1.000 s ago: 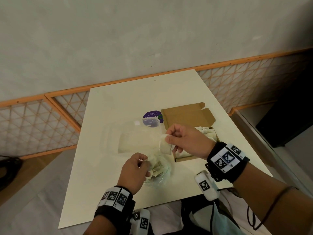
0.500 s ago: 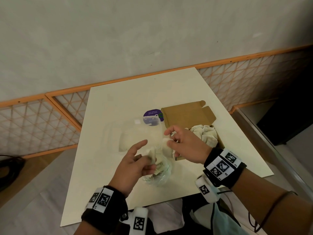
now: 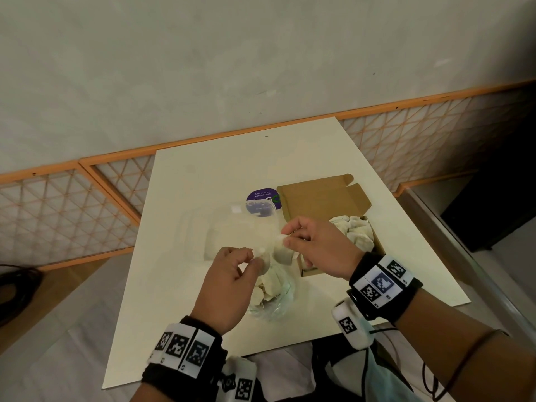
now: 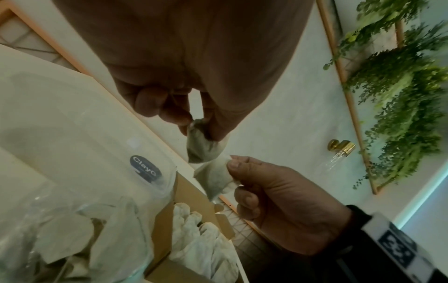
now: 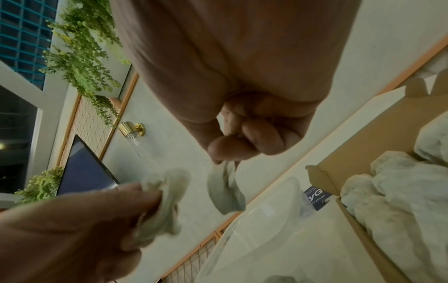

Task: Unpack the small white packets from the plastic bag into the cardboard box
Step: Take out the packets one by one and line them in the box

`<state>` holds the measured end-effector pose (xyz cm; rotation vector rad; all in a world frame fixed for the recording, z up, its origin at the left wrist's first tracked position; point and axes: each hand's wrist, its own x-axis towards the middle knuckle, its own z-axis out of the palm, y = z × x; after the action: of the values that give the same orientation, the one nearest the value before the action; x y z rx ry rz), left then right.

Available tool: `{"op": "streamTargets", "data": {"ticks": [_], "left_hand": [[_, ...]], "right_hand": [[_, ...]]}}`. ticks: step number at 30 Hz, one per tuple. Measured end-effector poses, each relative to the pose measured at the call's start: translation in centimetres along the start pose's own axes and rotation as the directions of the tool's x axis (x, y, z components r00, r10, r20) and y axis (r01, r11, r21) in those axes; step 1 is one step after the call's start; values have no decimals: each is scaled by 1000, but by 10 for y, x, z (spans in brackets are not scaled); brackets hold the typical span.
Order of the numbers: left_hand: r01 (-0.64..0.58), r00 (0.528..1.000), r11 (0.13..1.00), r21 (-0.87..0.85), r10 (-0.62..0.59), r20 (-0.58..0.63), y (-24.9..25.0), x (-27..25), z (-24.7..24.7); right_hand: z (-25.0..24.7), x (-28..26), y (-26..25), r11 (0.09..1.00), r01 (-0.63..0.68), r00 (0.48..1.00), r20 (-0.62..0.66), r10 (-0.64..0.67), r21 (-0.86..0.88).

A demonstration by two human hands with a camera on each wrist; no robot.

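In the head view my left hand (image 3: 255, 258) pinches a small white packet (image 3: 262, 254) just above the clear plastic bag (image 3: 272, 297), which lies near the table's front edge with several packets inside. My right hand (image 3: 285, 239) pinches a second packet (image 3: 282, 252) close beside the first, left of the open cardboard box (image 3: 324, 198). Several packets (image 3: 355, 232) lie in the box. The left wrist view shows the left hand's packet (image 4: 201, 146) and the right hand's packet (image 4: 215, 178) nearly touching. The right wrist view shows the hanging packet (image 5: 225, 191) and the box (image 5: 363, 132).
A clear plastic container (image 3: 240, 227) sits on the cream table (image 3: 232, 169) behind the hands, over a round purple sticker (image 3: 262, 195). An orange lattice railing (image 3: 72, 198) runs behind the table, and a dark object (image 3: 499, 204) stands on the right.
My left hand spread its fingers half a second ago and now pinches a packet lifted from the bag. My right hand stays by the box's left side, still holding its packet.
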<state>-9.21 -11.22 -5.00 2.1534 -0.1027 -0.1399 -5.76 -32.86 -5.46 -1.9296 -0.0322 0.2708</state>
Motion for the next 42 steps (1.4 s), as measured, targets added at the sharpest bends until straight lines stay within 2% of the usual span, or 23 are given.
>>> {"op": "streamTargets", "data": {"ticks": [2, 6, 11, 18, 20, 25, 30, 37, 40, 42], "left_hand": [[-51, 998, 997, -50, 52, 30, 6, 0, 0], [-43, 997, 979, -197, 56, 59, 11, 2, 0], [-34, 999, 990, -139, 34, -6, 11, 3, 2], [-49, 996, 985, -166, 61, 64, 12, 8, 0], [-47, 995, 983, -177, 61, 76, 11, 9, -1], [-15, 978, 985, -173, 50, 204, 11, 6, -4], [-16, 995, 988, -154, 31, 93, 10, 10, -2], [-16, 1000, 952, -306, 19, 7, 9, 15, 2], [7, 1000, 946, -324, -12, -13, 2, 18, 6], [38, 999, 970, -241, -44, -17, -5, 20, 9]], "right_hand": [[1, 1, -2, 1000, 0, 1000, -15, 0, 9], [3, -1, -7, 998, 25, 1000, -6, -25, 51], [5, -3, -13, 996, 60, 994, 83, -66, 65], [1, -3, -22, 996, 81, 971, 228, -68, -49], [0, -2, -21, 993, 77, 969, 242, -54, -84], [-1, 2, -21, 996, 40, 983, 184, -25, -79], [-1, -2, -25, 991, 89, 961, 270, -59, -100], [1, 1, -19, 994, 99, 939, 335, -81, -36], [-1, 5, -17, 983, 128, 943, 324, -79, -132], [-10, 7, -18, 962, 155, 947, 312, -81, -223]]}}
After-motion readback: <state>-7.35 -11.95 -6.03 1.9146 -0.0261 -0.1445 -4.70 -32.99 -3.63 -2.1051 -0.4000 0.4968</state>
